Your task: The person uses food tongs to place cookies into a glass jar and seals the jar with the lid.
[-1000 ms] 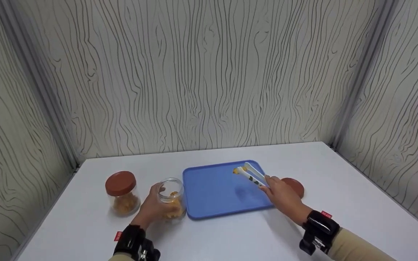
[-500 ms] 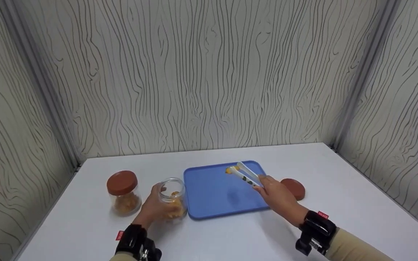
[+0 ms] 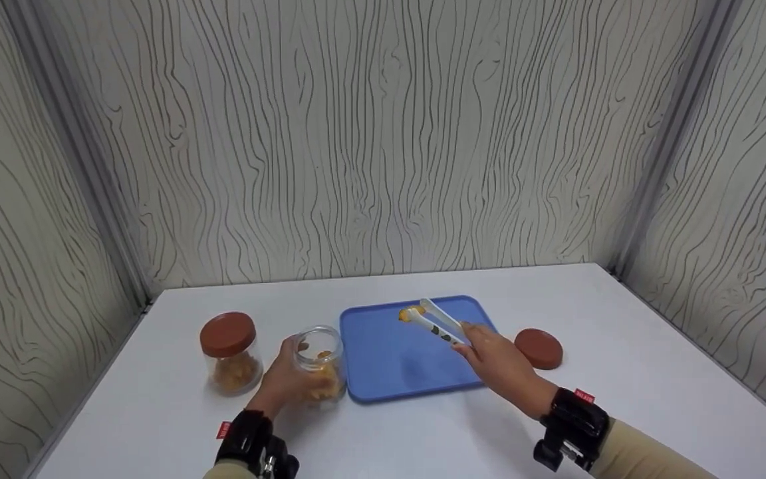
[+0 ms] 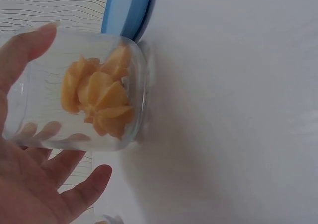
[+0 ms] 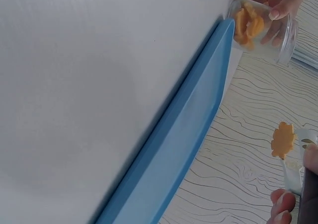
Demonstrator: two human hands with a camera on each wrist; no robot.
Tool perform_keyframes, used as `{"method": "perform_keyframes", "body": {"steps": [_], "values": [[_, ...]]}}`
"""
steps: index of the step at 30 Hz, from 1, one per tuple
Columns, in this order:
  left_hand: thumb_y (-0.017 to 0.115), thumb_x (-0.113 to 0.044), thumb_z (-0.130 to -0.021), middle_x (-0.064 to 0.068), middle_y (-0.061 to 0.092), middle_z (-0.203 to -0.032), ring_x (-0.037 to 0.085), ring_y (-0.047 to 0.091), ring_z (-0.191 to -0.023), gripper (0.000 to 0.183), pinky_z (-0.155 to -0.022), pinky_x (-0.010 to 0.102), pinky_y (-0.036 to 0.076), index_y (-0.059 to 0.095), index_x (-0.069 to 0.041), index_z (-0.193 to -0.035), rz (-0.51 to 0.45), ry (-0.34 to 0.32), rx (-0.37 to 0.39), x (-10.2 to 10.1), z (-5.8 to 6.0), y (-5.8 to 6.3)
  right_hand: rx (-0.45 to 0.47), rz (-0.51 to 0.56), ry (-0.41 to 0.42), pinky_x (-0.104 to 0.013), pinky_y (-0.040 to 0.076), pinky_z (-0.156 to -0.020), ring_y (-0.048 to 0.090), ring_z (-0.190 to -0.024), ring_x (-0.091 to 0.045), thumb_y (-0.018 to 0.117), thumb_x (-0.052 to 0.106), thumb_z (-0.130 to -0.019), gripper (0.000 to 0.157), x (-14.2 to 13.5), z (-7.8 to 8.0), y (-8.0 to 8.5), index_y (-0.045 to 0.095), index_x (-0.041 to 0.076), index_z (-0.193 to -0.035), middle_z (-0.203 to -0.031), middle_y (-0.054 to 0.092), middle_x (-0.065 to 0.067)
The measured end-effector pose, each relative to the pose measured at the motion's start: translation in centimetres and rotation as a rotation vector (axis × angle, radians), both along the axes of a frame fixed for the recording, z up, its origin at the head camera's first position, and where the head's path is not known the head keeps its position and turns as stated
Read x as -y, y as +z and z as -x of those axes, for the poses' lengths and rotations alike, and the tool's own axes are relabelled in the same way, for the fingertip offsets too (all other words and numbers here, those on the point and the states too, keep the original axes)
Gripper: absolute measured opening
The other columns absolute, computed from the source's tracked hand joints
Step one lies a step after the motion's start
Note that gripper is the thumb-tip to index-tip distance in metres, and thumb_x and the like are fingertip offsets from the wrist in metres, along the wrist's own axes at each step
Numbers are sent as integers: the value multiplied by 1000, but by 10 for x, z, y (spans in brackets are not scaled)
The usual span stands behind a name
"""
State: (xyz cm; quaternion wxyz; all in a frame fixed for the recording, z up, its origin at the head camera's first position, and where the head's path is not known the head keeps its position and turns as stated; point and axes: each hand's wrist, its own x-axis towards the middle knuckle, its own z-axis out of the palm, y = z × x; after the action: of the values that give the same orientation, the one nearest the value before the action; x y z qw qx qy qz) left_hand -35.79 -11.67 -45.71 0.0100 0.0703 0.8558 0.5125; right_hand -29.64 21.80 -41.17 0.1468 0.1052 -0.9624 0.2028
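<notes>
My left hand [image 3: 286,380] grips a clear, lidless jar [image 3: 336,352] standing by the tray's left edge. Inside the jar lie several orange, ridged, flower-shaped cookies [image 4: 102,100]; the left wrist view shows my thumb on one side and fingers on the other. In my right hand [image 3: 506,369] I hold white tongs [image 3: 435,329] with a dark leaf pattern. Their tips pinch one orange flower-shaped cookie [image 5: 283,140], raised over the blue tray [image 3: 389,356]. The cookie is to the right of the jar, apart from it.
Left of my left hand stands a second clear jar [image 3: 235,372] with similar cookies and a red-brown lid [image 3: 228,334] on it. Another red-brown lid [image 3: 539,348] lies on the white table [image 3: 423,432] right of the tray. Wood-patterned panels [image 3: 370,146] rise behind and at both sides.
My right hand has moved left over the tray, bringing the tongs and the cookie nearer the lidless jar. My left hand keeps its hold on the jar. The head view has shifted slightly.
</notes>
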Motion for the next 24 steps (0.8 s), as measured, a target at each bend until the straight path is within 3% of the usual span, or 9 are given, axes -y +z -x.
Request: {"method": "perform_keyframes", "body": {"steps": [9, 18, 24], "values": [[89, -17, -63, 24, 50, -136, 39, 49, -121, 95, -101, 52, 40, 34, 4, -138, 9, 3, -16, -1, -1, 1, -81, 13, 104, -34, 49, -68, 55, -83, -21, 63, 18, -94, 45, 7, 0, 1, 54, -12, -128, -102, 60, -14], [90, -20, -64, 24, 49, -136, 39, 50, -121, 98, -101, 52, 40, 32, 2, -140, 13, 4, 16, -1, -1, 2, -106, -12, 114, -29, 48, -63, 55, -78, -18, 63, 19, -95, 44, 17, 0, 1, 56, -10, -127, -99, 61, -11], [90, -21, -65, 23, 47, -138, 40, 47, -124, 102, -103, 54, 38, 29, -1, -144, 9, 8, 61, -1, 2, 0, -119, 13, 171, -30, 49, -64, 56, -81, -20, 61, 18, -96, 44, 22, 0, 2, 55, -12, -127, -100, 61, -13]]}}
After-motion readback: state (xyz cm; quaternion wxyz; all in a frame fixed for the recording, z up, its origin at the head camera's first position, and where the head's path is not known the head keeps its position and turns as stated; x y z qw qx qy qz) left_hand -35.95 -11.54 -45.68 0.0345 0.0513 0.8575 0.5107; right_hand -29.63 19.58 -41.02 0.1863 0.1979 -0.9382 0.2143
